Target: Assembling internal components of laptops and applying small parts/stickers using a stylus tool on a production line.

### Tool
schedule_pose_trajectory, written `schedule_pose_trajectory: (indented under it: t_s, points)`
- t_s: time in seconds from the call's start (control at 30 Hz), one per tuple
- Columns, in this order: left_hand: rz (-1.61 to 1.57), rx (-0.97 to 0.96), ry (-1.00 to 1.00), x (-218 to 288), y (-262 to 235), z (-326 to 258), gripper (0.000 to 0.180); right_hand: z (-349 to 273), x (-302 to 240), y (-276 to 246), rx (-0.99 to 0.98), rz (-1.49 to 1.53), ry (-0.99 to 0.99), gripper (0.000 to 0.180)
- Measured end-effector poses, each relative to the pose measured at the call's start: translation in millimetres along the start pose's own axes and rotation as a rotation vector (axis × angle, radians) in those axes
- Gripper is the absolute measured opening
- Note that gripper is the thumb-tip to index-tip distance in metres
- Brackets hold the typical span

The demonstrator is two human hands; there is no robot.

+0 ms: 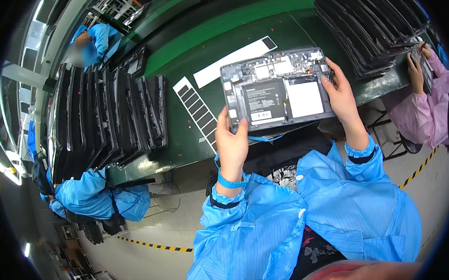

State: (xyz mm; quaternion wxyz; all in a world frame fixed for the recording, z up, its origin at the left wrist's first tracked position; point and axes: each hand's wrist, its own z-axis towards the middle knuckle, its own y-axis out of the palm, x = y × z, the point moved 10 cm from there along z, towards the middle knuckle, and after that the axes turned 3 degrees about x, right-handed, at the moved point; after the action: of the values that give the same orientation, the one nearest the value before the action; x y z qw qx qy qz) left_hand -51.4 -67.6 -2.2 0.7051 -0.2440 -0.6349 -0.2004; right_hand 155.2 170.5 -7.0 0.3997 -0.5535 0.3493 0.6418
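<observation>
Between my two hands is an opened tablet-like device [293,118], its inside facing up, with a circuit board [281,67] along the far side. A black battery [263,102] and a white rectangle [305,99] fill its near part. My left hand [232,142] grips the near left corner, thumb on top. My right hand [340,92] holds the right edge, thumb over the rim and fingers along the side. Beyond the device lies a white strip [221,72] with a dark end. Left of it is a sheet of black rectangular pads [195,108].
Dark device shells [108,115] stand in a row at the left of the green table [180,157]. A tall stack of similar shells [369,23] is at the far right. Co-workers in blue [102,37] and pink [426,111] are nearby. A blue cord [264,138] hangs by the table's front edge.
</observation>
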Motion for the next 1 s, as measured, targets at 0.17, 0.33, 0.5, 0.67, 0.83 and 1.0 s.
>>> schedule_pose_trajectory:
  t_s: [0.17, 0.33, 0.5, 0.67, 0.83, 1.0]
  points:
    - [0.925, -0.279, 0.191, 32.5, 5.6, 15.3, 0.058, 13.7, -0.9, -0.1, 0.048, -0.560, -0.129, 0.045]
    - [0.907, -0.163, 0.588, 122.4, 45.8, 100.3, 0.036, 16.2, 13.1, -13.0, 0.105, -0.283, -0.097, 0.042]
    - [1.264, -0.321, 0.343, 26.1, 98.4, 211.4, 0.066, 18.4, 11.7, -9.0, 0.087, -0.055, -0.218, 0.032]
    - [1.248, -0.575, 0.003, -24.3, 113.1, 246.3, 0.069, 14.6, 9.1, -6.0, 0.098, -0.119, -0.169, 0.030]
    - [0.949, -0.285, 0.403, 59.3, 110.9, 229.3, 0.038, 9.2, -17.9, -8.1, 0.114, -0.294, -0.262, 0.032]
    - [-0.825, -0.228, 0.080, 135.1, 78.4, 198.7, 0.039, 33.8, -76.5, 34.8, -0.112, 0.001, -0.284, 0.043]
